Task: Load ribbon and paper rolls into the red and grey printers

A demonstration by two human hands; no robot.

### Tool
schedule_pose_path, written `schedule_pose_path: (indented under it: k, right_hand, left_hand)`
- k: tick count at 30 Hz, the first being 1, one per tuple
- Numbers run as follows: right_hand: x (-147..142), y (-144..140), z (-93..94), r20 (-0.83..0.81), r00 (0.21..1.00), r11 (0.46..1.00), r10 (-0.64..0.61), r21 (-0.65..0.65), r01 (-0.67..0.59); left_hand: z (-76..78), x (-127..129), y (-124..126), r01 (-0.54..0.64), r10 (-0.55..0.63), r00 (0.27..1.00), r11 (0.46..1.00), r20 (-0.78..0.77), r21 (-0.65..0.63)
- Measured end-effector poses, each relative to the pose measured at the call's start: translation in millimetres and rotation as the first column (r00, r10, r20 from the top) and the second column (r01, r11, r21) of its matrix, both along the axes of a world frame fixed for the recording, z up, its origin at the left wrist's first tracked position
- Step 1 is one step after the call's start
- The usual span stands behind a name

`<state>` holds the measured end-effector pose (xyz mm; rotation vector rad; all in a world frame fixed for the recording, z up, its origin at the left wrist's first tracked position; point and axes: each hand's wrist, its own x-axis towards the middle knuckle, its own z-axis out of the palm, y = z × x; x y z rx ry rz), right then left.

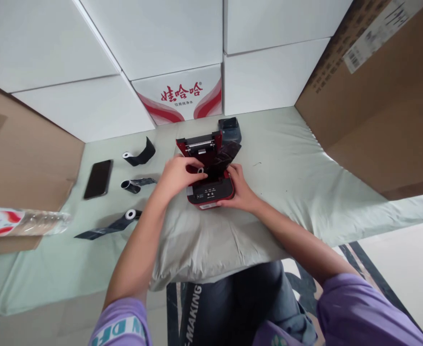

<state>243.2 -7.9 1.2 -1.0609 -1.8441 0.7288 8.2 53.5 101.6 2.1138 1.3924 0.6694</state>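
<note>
"White boxes [168, 29] close off the far side?"

"Yes, stacked along the back edge of the cloth-covered table [290, 192]. Its pale green cover is wrinkled and drops over the near edge, by the person's lap."

"What about the sides?"

"Brown cardboard. The right carton [384, 120] stands well apart from the hands, a broad stretch of cloth between. The left carton [27, 149] borders the other side, with a plastic bottle [42, 222] showing in front of it."

"And the device?"

"The red-and-black device [211, 192] sits mid-table, lid raised, its front edge set back from the table's near edge."

"How is it gripped?"

"The right hand [242, 192] clasps its right side, thumb at the front edge. The left hand [178, 173] reaches into the open bay, thumb and finger closed around a white-ended roll [200, 170]. A black strip [229, 154] slants up beside it."

"Where is it tight?"

"Behind: a dark container [229, 129] stands near the lid. Over left, a phone [98, 179] lies near the carton. Between it and the left arm come the upper roll [142, 156], middle roll [131, 186] and lower roll [114, 225]; the forearm overlaps that last one's end, so I can't tell the gap."

"Anything smaller?"

"One dark thread [257, 164], right of the device."
</note>
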Motion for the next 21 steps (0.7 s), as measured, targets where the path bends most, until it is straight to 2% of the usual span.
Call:
schedule_pose_path:
  k: [4, 6, 9, 12, 16, 18, 21]
  right_hand:
    - [1, 0, -4.3, -0.031, 0.999, 0.998, 0.025, 0.049, -0.024]
    - [1, 1, -6.3, -0.037, 0.999, 0.997, 0.038, 0.068, -0.035]
    - [2, 1, -6.9, -0.036, 0.999, 0.996, 0.040, 0.079, -0.037]
    - [2, 1, -5.4, -0.031, 0.999, 0.998, 0.029, 0.064, -0.027]
    - [2, 1, -4.6, -0.023, 1.000, 0.999, 0.014, 0.042, -0.013]
    - [2, 1, -5.5, -0.029, 0.999, 0.999, 0.016, 0.048, -0.014]
    - [2, 2, -6.9, -0.047, 0.999, 0.997, 0.023, 0.080, -0.020]
  left_hand:
    - [-4.4, -4, -6, -0.099, 0.101, 0.983, 0.995, 0.154, -0.018]
    - [-10.4, -5, -6, -0.117, 0.116, 0.977, 0.993, 0.178, -0.008]
    - [-15.5, -4, -1, -0.084, 0.085, 0.990, 0.996, 0.113, -0.007]
    - [-13.5, -1, 6, -0.017, 0.017, 0.999, 1.000, -0.049, 0.005]
    - [-9.7, 4, 9, 0.058, -0.044, 0.970, 0.997, -0.237, 0.053]
    - [-10.3, 4, 9, 0.066, -0.050, 0.970, 0.996, -0.240, 0.060]
    - [-12.8, 1, 5, 0.064, -0.055, 0.988, 0.996, -0.141, 0.057]
